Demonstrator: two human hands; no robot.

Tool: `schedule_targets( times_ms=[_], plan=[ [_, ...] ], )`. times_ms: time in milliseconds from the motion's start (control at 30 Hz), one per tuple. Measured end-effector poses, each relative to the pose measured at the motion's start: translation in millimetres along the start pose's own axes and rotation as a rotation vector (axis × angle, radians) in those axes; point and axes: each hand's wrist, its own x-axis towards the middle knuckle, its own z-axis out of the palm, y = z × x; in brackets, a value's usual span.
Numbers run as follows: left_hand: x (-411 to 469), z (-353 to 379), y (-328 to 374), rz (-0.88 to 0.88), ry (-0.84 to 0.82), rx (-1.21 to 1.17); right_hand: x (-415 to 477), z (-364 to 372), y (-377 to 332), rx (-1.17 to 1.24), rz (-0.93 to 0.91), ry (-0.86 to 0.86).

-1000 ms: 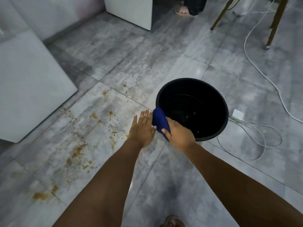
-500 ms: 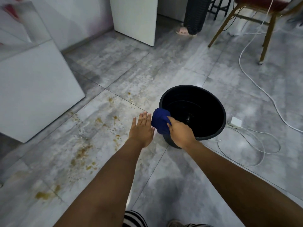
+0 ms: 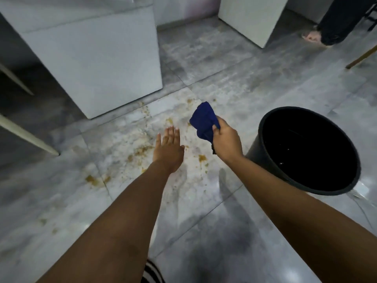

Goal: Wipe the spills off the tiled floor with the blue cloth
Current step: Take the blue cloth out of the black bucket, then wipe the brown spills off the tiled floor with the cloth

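My right hand [image 3: 226, 140] grips the bunched blue cloth [image 3: 204, 119] in the air, above the grey tiled floor [image 3: 234, 92] and left of the bucket. Brown spills [image 3: 140, 151] are spattered across the tiles under and left of both hands, with larger blobs [image 3: 91, 179] at a tile joint. My left hand [image 3: 169, 149] hovers flat over the spills with straight fingers and holds nothing.
A black bucket [image 3: 265, 123] with dark water stands at the right. A white cabinet [image 3: 102, 58] stands at the back left, another white unit [image 3: 251, 17] at the back. A person's foot [image 3: 311, 35] is at the top right. Table legs [image 3: 26, 137] slant at the left.
My right hand has lifted the blue cloth off the bucket rim and carried it left over the spills. My view has swung left, so the bucket now sits at the right.
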Motion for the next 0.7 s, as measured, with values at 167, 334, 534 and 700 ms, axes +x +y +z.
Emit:
schedule_targets(
  times_ms=[167, 334, 534, 700],
  plan=[
    [-22.8, 48.7, -39.0, -0.221, -0.043, -0.103, -6.3, 67.6, 20.2, -0.04, -0.049, -0.2],
    [-66.1, 102.1, -61.5, -0.437, -0.057, -0.182, -18.8, 125.3, 28.4, -0.104, -0.152, -0.366],
    [-160.9, 168.1, -80.3, -0.707, -0.006, -0.271, -66.4, 175.7, 41.8, -0.161, -0.42, -0.432],
    [-231.8, 222.0, -64.9, -0.849, 0.089, -0.327, -133.8, 196.8, 99.1, -0.253, -0.807, -0.596]
  ],
)
